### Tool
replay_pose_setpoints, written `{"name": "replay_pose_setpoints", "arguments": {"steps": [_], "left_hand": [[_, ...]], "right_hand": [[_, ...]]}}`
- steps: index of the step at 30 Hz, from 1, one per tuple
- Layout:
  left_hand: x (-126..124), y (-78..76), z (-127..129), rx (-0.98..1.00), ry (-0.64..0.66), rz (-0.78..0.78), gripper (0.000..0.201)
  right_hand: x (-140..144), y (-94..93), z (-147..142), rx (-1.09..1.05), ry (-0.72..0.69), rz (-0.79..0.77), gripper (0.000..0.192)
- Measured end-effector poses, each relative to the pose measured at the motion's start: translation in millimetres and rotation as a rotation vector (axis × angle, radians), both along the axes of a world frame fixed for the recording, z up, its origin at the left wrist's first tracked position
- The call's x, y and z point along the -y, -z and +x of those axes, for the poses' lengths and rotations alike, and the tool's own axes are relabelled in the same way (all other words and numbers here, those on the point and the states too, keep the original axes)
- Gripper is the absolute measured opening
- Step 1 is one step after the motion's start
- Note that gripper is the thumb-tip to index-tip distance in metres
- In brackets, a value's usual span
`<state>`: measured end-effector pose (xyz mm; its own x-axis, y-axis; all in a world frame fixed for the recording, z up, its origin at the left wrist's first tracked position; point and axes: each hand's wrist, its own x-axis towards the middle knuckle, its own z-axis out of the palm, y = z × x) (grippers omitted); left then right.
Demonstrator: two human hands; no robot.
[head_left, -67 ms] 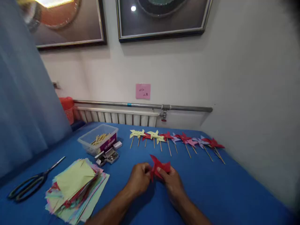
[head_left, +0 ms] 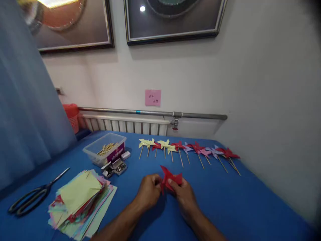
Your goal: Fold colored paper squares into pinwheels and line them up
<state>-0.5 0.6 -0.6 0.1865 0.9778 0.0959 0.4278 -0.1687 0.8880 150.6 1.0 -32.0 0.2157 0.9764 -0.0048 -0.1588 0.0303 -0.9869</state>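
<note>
Nothing has moved: left hand [head_left: 149,191] and right hand [head_left: 185,194] pinch one red pinwheel [head_left: 170,178]

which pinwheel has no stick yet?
The red pinwheel held between the left hand and right hand. Every one in the row of pinwheels behind it lies on the cloth with a wooden stick.

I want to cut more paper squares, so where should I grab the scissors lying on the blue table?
Take the scissors by the dark handle loops at the near left end, coming from above and from the left. They lie flat, closed, blades pointing away toward the clear plastic box, so the loops are the safe, open end. The paper stack lies beside them on the right.
</note>
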Motion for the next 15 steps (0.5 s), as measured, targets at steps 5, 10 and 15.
{"name": "replay_pose_setpoints", "arguments": {"steps": [5,10,15], "left_hand": [[2,-2.7,0,0.013,-0.011,-0.003,0.014],[7,-9.6,1,0.046,-0.021,-0.042,0.015],[8,-11.7,1,0.044,-0.027,-0.044,0.016]], "right_hand": [[3,-4.7,-3,-0.128,-0.03,-0.021,0.033],[7,-8.9,-6,-0.2,-0.053,-0.03,0.032],[7,-9.1,-7,-0.209,-0.051,-0.034,0.033]]}}
